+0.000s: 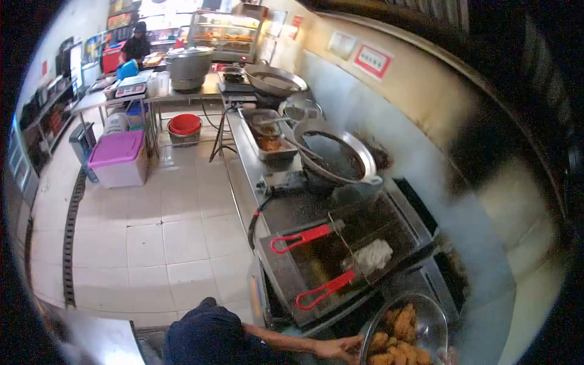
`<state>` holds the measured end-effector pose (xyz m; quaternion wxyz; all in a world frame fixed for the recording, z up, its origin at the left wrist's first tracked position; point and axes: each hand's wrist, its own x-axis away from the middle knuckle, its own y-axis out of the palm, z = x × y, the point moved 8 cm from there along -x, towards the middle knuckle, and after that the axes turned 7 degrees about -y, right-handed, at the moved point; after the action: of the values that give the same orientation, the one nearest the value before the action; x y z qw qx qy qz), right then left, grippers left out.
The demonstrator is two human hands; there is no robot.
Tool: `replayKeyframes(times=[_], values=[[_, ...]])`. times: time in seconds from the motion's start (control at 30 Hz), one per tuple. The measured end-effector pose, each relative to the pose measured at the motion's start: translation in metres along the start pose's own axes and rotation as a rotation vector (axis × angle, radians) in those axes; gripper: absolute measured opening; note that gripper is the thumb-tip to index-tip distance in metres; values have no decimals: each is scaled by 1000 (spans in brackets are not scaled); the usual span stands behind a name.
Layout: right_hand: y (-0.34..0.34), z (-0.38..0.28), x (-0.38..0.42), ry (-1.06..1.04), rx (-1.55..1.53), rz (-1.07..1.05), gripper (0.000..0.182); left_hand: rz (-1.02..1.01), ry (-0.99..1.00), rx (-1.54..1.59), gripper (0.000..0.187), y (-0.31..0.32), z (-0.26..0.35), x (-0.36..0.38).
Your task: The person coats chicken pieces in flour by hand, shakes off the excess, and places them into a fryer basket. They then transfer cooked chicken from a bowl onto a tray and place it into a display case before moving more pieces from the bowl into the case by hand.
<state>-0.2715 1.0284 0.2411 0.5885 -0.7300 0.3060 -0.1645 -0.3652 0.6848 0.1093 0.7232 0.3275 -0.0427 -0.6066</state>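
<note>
A large clear-looking metal or glass bowl with pieces of golden fried chicken is at the bottom right. My left hand grips its left rim, the forearm reaching in from a dark sleeve. At the right side of the bowl, part of my right hand shows against the rim; most of it is cut off by the frame. Just beyond the bowl is a deep fryer with two red-handled baskets, one handle nearer and another handle farther. Pale foam or batter floats in the oil.
Behind the fryer stand a wok of dark oil, a steel tray with food and another wide pan. A big lidded pot sits on the far table. A purple-lidded bin and red basket are on the floor. A person stands far back.
</note>
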Motion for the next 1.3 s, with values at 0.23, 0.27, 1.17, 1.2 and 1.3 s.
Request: replayKeyframes(times=[0.23, 0.27, 1.17, 1.2, 1.3], values=[[-108, -115, 61, -122, -120, 215, 44, -288, 189, 376, 42, 42, 128, 74], [-113, -134, 66, -149, -149, 228, 44, -277, 170, 386, 40, 36, 142, 88], [372, -1096, 318, -1263, -476, -1087, 46, 1984, 719, -208, 27, -97, 364, 824], [392, -1126, 345, -1390, -367, -955, 48, 2074, 710, -179, 26, -98, 366, 856], [424, -1182, 444, -1202, -624, -1195, 39, 2325, 725, -177, 23, -96, 380, 944]])
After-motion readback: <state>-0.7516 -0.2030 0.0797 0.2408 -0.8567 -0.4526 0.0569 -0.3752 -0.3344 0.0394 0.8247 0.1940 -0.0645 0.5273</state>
